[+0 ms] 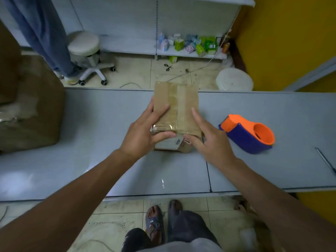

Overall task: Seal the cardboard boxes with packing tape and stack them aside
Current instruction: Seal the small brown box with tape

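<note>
A small brown cardboard box (177, 106) stands on the grey table (91, 133), with clear tape running along its top and down its near side. My left hand (145, 130) holds the box's near left corner, fingers over the top and left side, thumb across the front edge. My right hand (207, 139) lies with straight fingers against the box's right side and near right corner. An orange and blue tape dispenser (249, 133) lies on the table to the right of the box, apart from my hands.
A large brown cardboard box (31, 113) sits at the table's left end. Beyond the table are a white stool (85, 50), a person's legs in blue trousers (47, 33), scissors (168, 67) on the floor, a white tub (234, 80) and a shelf of small packets (189, 43).
</note>
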A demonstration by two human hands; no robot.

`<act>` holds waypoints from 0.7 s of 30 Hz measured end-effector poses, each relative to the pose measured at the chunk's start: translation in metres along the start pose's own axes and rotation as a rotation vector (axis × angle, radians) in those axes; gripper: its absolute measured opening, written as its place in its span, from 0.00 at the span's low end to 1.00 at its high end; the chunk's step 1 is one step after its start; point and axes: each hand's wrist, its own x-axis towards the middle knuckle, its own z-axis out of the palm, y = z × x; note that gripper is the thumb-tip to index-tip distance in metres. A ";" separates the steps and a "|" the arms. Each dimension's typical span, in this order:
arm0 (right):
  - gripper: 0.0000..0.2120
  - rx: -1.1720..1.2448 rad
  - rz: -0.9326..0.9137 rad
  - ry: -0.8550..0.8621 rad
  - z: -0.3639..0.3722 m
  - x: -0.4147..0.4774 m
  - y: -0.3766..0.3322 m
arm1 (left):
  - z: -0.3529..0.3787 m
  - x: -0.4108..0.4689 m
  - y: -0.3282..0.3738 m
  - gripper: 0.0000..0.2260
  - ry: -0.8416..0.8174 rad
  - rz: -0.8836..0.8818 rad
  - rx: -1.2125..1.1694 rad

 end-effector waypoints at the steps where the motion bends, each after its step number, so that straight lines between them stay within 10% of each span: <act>1: 0.35 -0.029 -0.020 0.009 0.001 0.000 -0.001 | 0.000 -0.001 -0.002 0.35 -0.004 -0.002 0.021; 11: 0.40 0.164 0.151 -0.355 -0.028 -0.008 -0.005 | -0.036 0.003 0.017 0.42 -0.404 -0.159 -0.083; 21: 0.27 0.831 0.468 0.187 0.025 -0.018 -0.044 | 0.047 0.000 0.065 0.21 0.384 -0.620 -0.649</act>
